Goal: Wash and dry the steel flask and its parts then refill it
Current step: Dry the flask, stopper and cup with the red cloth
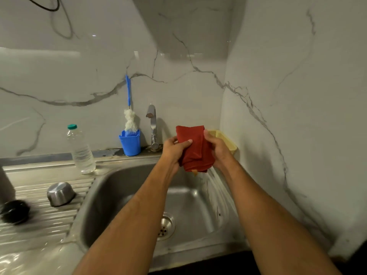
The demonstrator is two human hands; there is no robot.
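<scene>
Steel sink (127,185) nearest, ribbed drainboard (39,221) left carrying an upturned steel cup (60,193) and black lid (14,211). Above the basin, left hand (174,150) and right hand (219,148) — each grip curled round a folded red cloth (195,148).

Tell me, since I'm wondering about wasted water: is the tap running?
Off, as far as it shows: no stream falls from the tap spout into the sink.

Red cloth (195,149) matt; steel sink (127,187) glossy.
</scene>
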